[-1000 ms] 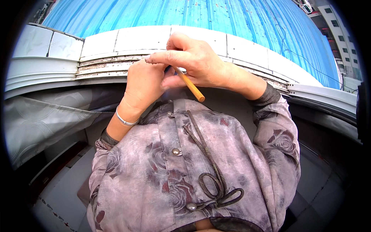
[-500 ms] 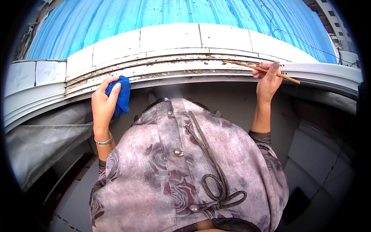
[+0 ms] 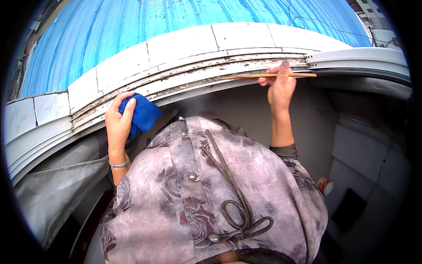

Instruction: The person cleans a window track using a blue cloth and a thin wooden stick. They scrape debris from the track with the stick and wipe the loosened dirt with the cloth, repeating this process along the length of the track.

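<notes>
A white sliding-window track [image 3: 184, 75] curves across in front of me, its grooves flecked with dark dirt and peeling bits. My left hand [image 3: 118, 127] is closed on a bunched blue cloth [image 3: 145, 114] at the near left edge of the track. A slim wooden chopstick [image 3: 303, 75] is pinched between the thumb and fingers of my right hand [image 3: 280, 90]. It lies almost level, and its thin end points left over the nearest part of the track. Whether that tip touches the dirt I cannot tell.
Beyond the track runs a white tiled ledge [image 3: 180, 42], then a blue corrugated roof [image 3: 145, 22] with a loose dark wire. A white window frame [image 3: 360, 59] stands at the right end. Grey curtain [image 3: 61, 180] hangs at lower left; a small white tub [image 3: 325, 185] is at lower right.
My right hand has moved left and the chopstick is now more level, its tip over a nearer part of the track. The view has shifted slightly. My left hand still grips the cloth.
</notes>
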`<state>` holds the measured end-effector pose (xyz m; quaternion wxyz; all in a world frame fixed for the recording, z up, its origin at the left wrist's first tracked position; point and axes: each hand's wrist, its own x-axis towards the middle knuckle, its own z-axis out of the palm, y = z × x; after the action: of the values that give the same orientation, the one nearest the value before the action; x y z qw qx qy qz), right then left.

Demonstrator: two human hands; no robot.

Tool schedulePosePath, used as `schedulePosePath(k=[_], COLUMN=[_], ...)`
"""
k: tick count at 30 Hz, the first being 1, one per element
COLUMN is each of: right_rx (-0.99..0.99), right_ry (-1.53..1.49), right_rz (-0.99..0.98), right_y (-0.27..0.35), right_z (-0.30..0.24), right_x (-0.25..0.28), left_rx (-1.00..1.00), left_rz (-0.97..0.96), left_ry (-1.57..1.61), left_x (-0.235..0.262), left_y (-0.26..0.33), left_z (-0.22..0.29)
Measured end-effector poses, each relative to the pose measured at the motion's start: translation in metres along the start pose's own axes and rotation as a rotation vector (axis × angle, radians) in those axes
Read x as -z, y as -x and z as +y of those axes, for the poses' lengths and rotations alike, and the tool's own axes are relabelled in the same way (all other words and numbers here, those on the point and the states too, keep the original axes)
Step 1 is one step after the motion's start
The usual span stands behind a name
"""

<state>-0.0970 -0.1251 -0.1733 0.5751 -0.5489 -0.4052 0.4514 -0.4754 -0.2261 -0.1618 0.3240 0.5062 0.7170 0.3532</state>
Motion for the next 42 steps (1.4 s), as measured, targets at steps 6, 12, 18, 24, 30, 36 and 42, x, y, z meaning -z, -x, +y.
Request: schedulePosePath(k=[6, 12, 18, 24, 30, 36, 42], right_rx=[0.164, 0.112, 0.231, 0.17, 0.159, 0.388, 0.416], right_ry=[0.036, 0.064, 0.153, 0.288, 0.093, 0.691, 0.566], right_rz=[0.158, 0.192, 0.294, 0.353, 0.192, 0.449, 0.238], right_y=[-0.023, -0.023, -0.046, -0.084, -0.056, -0.086, -0.048], right_z=[-0.021, -0.01, -0.035, -0.035, -0.033, -0.06, -0.056], right_x=[0.033, 0.046, 0.08, 0.131, 0.071, 0.144, 0.091], left_rx=[-0.029, -0.052, -0.004, -0.061, -0.063, -0.067, -0.074], left_rz=[-0.035, -0.082, -0.119, -0.115, -0.11, -0.124, -0.11], left_ry=[0.014, 0.031, 0.044, 0.055, 0.055, 0.073, 0.065], left_x=[0.006, 0.007, 0.01, 0.008, 0.009, 0.009, 0.007], left_y=[0.002, -0.004, -0.002, -0.006, -0.005, -0.006, -0.007], left_z=[-0.007, -0.005, -0.003, -0.007, -0.006, -0.007, -0.007])
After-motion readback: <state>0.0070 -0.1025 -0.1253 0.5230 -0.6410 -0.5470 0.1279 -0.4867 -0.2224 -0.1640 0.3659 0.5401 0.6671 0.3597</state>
